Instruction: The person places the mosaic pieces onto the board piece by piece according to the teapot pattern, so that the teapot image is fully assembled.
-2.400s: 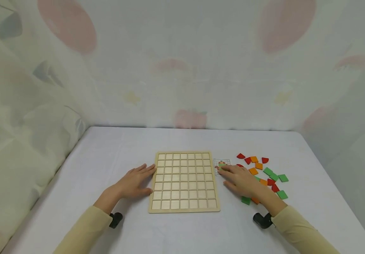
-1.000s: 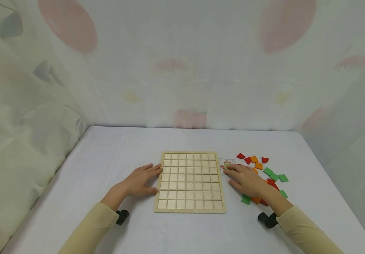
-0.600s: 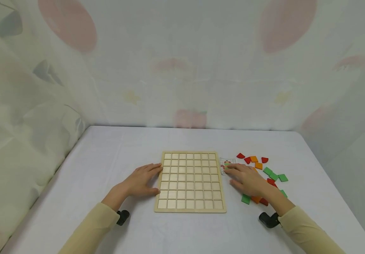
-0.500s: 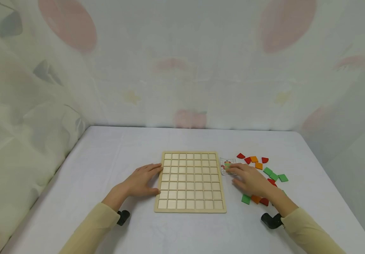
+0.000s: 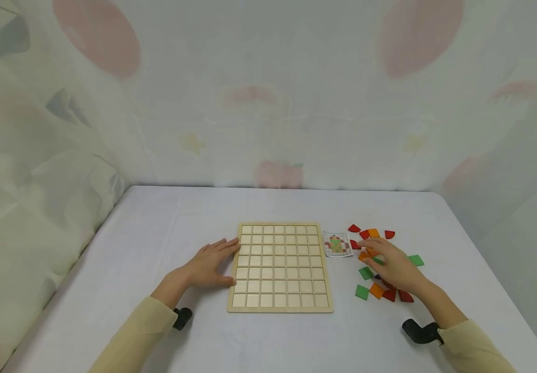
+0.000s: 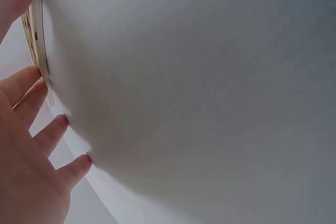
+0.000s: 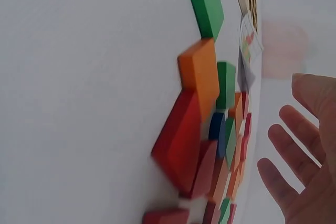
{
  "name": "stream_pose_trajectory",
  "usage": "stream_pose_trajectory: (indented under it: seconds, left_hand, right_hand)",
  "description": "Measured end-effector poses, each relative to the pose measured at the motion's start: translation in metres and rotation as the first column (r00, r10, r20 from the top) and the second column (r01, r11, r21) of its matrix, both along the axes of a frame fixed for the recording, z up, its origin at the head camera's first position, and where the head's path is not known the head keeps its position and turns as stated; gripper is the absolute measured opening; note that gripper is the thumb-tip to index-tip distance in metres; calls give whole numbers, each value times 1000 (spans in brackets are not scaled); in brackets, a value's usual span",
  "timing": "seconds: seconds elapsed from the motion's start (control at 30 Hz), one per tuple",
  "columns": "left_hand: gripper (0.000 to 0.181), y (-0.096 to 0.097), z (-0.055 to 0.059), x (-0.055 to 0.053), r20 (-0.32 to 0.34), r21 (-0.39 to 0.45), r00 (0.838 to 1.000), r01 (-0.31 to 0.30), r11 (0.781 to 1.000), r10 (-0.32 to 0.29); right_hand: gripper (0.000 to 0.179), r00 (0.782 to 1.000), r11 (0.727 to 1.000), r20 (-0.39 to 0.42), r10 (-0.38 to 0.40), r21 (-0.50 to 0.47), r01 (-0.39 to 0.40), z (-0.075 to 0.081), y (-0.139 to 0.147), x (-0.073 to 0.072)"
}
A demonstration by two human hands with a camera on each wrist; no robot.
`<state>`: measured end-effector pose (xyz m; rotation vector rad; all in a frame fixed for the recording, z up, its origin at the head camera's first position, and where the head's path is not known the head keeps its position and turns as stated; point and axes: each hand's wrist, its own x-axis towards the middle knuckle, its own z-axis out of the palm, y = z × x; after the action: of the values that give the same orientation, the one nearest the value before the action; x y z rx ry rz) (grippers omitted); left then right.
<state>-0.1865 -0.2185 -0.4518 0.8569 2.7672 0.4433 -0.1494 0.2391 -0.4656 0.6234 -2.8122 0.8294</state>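
A wooden grid board (image 5: 278,267) with bare square cells lies on the white table. My left hand (image 5: 208,265) rests against its left edge, thumb and fingers spread; the left wrist view shows fingertips (image 6: 32,74) right at the board's side. To the board's right lies a small paper card (image 5: 337,244) printed with a coloured pattern on a grid. My right hand (image 5: 396,264) hovers over the scattered tiles with relaxed, parted fingers and holds nothing. Below it are an orange square tile (image 7: 202,72), a red tile (image 7: 181,140) and a blue tile (image 7: 217,132). The hand hides several tiles in the head view.
More loose pieces spread around my right hand: a green tile (image 5: 362,292) nearest the front, a red quarter-round tile (image 5: 354,228) at the back, another green tile (image 5: 416,260) farther right. A patterned cloth (image 5: 278,103) hangs behind the table.
The board and card slid a little right along with both hands, then stayed put. Since then my right hand has lifted off the card and moved right over the tiles, uncovering the card.
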Motion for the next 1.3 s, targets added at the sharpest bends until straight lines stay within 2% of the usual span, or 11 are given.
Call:
stream_pose_trajectory:
  seconds: [0.13, 0.37, 0.53, 0.77, 0.9, 1.1, 1.3]
  left_hand:
    - [86, 0, -1, 0, 14, -3, 1000, -8, 1000, 8]
    - [85, -1, -1, 0, 15, 0, 1000, -11, 1000, 11]
    - [85, -1, -3, 0, 18, -2, 1000, -23, 1000, 23]
    - [85, 0, -1, 0, 24, 1, 999, -28, 1000, 28]
    - [85, 0, -1, 0, 26, -3, 999, -28, 1000, 28]
    - [85, 0, -1, -1, 27, -7, 999, -25, 1000, 25]
    - [85, 1, -1, -1, 26, -6, 999, -25, 1000, 25]
  right_hand:
    - [39, 999, 999, -15, -38, -25, 38, -4, 11, 5]
    - [28, 993, 993, 27, -112, -25, 112, -13, 24, 16]
    - [22, 989, 990, 40, -142, 17, 141, -14, 26, 25]
    - [21, 971, 977, 128, -204, 82, 195, -12, 26, 29]
    - [20, 969, 970, 105, -223, 120, 211, -14, 24, 29]
    - [23, 973, 958, 27, -231, 183, 222, -19, 20, 25]
    - [23, 973, 955, 24, -228, 200, 219, -19, 16, 23]
